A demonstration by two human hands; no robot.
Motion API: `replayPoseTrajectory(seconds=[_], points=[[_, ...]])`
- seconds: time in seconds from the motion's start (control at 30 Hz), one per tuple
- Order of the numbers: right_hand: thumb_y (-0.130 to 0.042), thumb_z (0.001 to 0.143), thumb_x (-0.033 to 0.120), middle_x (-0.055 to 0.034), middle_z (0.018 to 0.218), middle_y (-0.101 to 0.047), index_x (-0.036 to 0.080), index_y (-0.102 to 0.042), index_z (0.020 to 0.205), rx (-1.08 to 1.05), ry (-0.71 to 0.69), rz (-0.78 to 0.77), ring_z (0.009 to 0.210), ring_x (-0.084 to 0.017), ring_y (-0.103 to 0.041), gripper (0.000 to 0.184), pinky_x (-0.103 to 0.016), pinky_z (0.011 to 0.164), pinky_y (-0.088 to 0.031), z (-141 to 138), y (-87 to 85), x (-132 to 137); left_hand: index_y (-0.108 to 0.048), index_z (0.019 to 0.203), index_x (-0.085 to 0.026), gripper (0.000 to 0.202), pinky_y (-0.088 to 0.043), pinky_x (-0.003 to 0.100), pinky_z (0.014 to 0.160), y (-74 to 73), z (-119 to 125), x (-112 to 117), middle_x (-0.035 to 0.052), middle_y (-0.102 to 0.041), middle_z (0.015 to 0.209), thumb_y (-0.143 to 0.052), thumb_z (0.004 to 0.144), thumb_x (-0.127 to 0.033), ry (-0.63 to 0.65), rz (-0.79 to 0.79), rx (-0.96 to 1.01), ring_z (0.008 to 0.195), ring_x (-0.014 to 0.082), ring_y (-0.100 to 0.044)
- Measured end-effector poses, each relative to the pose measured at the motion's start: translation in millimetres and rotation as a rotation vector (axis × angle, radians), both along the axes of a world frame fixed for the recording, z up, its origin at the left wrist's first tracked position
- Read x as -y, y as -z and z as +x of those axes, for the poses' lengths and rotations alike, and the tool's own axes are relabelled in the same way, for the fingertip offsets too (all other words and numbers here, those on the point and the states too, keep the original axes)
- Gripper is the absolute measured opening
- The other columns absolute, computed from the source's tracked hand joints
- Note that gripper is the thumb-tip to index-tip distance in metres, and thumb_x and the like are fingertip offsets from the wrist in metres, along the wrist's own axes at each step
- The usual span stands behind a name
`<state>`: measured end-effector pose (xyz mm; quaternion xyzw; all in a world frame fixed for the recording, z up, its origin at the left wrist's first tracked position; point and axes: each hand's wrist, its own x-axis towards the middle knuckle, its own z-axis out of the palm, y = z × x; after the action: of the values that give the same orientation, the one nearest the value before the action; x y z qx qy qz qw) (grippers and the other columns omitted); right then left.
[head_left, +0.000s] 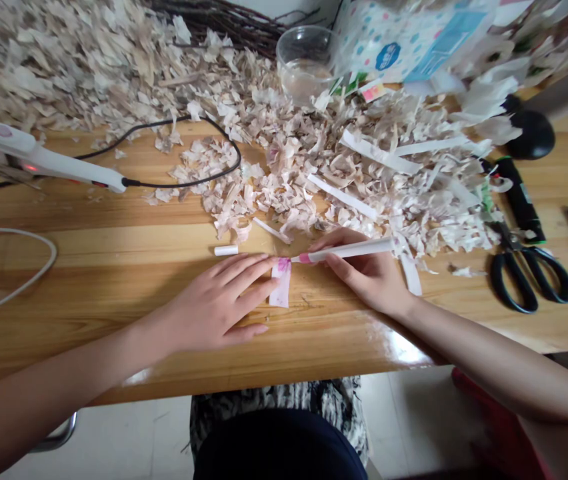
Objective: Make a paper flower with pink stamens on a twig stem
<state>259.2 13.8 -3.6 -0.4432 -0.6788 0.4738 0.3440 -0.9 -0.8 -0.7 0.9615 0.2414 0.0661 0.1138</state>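
Note:
My right hand (pixel 369 277) grips a white marker pen (pixel 351 250) with a pink collar, its tip touching the upper end of a small pale strip (pixel 279 293). Pink-purple marks colour that end of the strip. Flat on the table lies my left hand (pixel 229 300), fingers stretched out, the fingertips pressing on the strip's left edge. A white pen cap (pixel 226 251) lies just beyond the left fingers. Close by is a narrow white paper strip (pixel 271 230).
Dry petal-like flakes (pixel 284 160) are heaped across the back. A white corded tool (pixel 49 157) with a red light lies left; black-handled scissors (pixel 529 273) lie right. A clear plastic cup (pixel 307 63) and a dotted tissue pack (pixel 409 40) stand behind. The table's front edge is near my lap.

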Motion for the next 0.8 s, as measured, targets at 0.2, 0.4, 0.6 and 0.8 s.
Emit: replayPoseTrajectory(seconds=[0.2,0.4,0.6,0.8], points=[[-0.053,0.090,0.042,-0.0063,0.087,-0.065,0.018,-0.065,0.092,0.014,0.008,-0.006,0.076,-0.018,-0.060,0.026,-0.028,0.062,-0.047,0.8,-0.2,-0.3,-0.044,0.133,-0.011,0.056,-0.033,0.047,0.108,-0.5,-0.3,0.1,0.0185,-0.040,0.143,-0.039,0.092,-0.049,-0.003,-0.004,-0.001,0.133,0.0309,-0.034],[-0.053,0.090,0.041,-0.0064,0.087,-0.065,0.018,-0.064,0.093,0.010,-0.022,-0.032,0.079,-0.019,-0.061,0.025,-0.029,0.064,-0.047,1.2,0.3,-0.3,-0.043,0.134,-0.012,0.057,-0.032,0.047,0.108,-0.7,-0.4,0.6,0.0176,-0.039,0.144,-0.038,0.093,-0.050,-0.004,-0.009,-0.011,0.134,0.0301,-0.033],[-0.053,0.091,0.036,-0.0054,0.085,-0.064,0.018,-0.064,0.092,-0.012,-0.001,-0.004,0.073,-0.016,-0.058,0.021,-0.027,0.061,-0.044,1.4,-0.4,-0.4,-0.043,0.134,-0.012,0.056,-0.032,0.047,0.108,-0.8,-0.2,0.9,0.0181,-0.039,0.143,-0.039,0.092,-0.050,-0.003,-0.007,-0.009,0.133,0.0306,-0.034],[-0.052,0.091,0.037,-0.0056,0.084,-0.063,0.016,-0.064,0.090,0.011,-0.014,-0.016,0.074,-0.017,-0.058,0.024,-0.028,0.062,-0.045,1.3,-0.3,-0.3,-0.043,0.134,-0.011,0.057,-0.032,0.047,0.108,-0.5,-0.9,1.0,0.0181,-0.039,0.143,-0.039,0.092,-0.050,-0.003,-0.011,-0.007,0.133,0.0305,-0.033]])
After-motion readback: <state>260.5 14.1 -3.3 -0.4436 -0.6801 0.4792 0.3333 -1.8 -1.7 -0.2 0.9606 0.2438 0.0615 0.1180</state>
